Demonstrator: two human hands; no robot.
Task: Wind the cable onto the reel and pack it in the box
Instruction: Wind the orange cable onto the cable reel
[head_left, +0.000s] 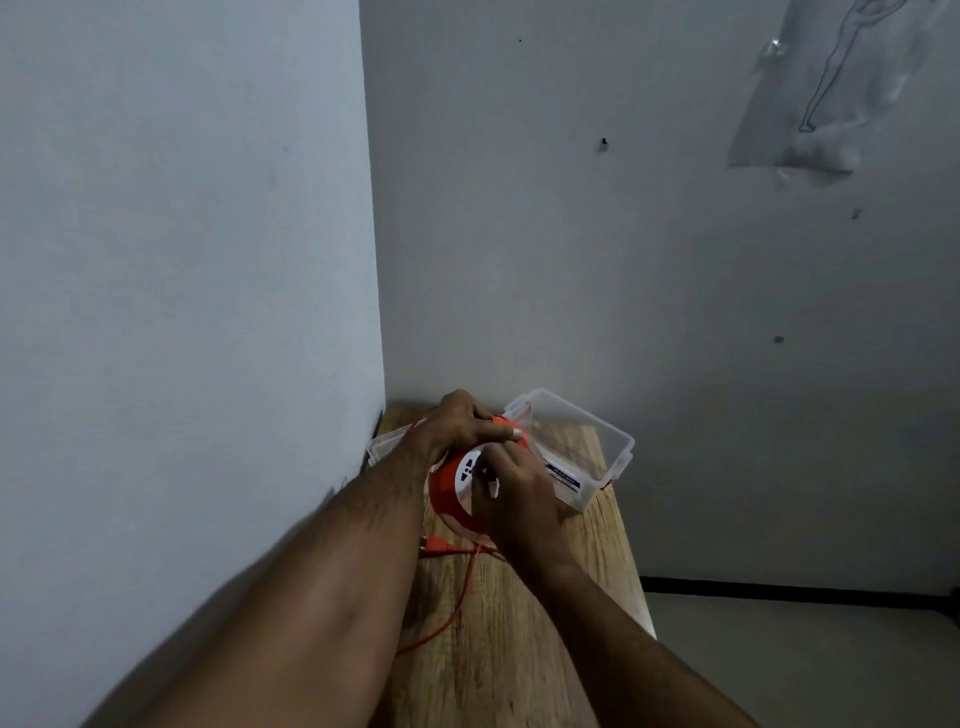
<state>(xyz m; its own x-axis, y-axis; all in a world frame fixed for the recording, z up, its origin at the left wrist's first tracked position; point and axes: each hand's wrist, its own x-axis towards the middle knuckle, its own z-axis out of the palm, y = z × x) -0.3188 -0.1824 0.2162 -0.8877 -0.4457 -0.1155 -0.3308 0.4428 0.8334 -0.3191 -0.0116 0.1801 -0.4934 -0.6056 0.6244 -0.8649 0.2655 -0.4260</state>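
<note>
Orange plastic is filling the middle of the action: the reel (448, 491) is sitting on the wooden tabletop (519, 649), and the left hand (457, 426) is clamping down over its top rim, fingers curled around the far edge, steadying it. Just below, the loose orange cable (457, 608) is trailing toward the near edge, with its plug (439, 545) lying right beside the reel's base, so plenty is waiting to be wound. Moving right, the right hand (511, 493) is pressing against the white socket face (466, 474), fingers pinched on something small there; whether it is a winding knob, I cannot tell. Further right, the clear box (618, 447) is standing open just behind the reel. That reel is looking rigid and light, best gripped by its rims, while the cable is looking limp and likely to snag, so guiding it with light tension seems wise.
</note>
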